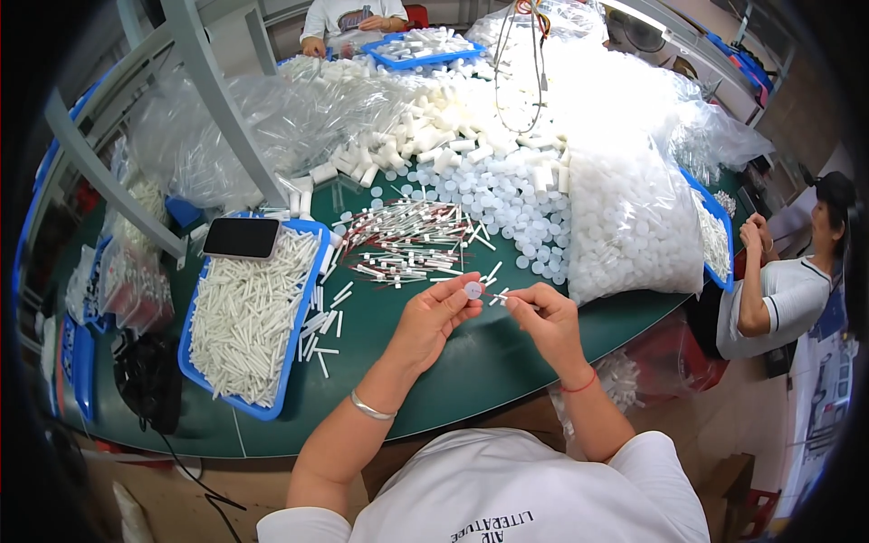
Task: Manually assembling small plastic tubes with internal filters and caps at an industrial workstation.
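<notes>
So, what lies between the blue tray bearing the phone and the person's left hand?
In the head view: scattered white tubes beside the tray, then bare green tabletop toward the left hand.

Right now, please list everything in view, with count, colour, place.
Table: one, green, centre
Trays: several, blue, left, far, right
Plain sticks: many, white, mostly left tray
Phone: one, black, atop left tray
Wired sticks: many, white and red, centre
Loose discs: many, whitish, beside wired sticks
Cylinders: many, white, behind discs
Bags: several, clear, back left and right
Frame: one, grey, left
People: two, white tops, far, right
Held disc: one, whitish, left hand
Thin piece: one, reddish, right hand
Left hand: one, silver bangle, centre
Right hand: one, red bracelet, centre
</notes>
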Available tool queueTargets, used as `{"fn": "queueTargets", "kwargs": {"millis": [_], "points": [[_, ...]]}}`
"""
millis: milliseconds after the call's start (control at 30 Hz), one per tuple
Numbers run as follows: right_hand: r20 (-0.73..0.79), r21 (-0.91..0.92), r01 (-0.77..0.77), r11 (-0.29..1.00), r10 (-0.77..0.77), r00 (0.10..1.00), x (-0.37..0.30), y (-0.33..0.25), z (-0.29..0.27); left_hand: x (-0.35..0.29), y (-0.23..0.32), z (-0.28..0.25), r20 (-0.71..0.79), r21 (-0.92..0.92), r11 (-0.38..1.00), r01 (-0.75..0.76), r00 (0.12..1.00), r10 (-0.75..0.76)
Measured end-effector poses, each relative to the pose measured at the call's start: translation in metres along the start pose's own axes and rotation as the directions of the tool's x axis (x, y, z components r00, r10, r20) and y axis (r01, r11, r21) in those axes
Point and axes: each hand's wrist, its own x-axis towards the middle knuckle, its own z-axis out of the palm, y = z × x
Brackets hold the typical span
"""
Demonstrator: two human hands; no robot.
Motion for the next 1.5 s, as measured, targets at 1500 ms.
{"fn": "queueTargets", "kwargs": {"millis": [1500], "points": [[0.167,0.393,-0.319,0.862,0.274,0.947,0.096,0.02,0.026,0.13,0.147,-0.147,-0.152,0.771,-0.38,0.511,0.728,0.669]]}}
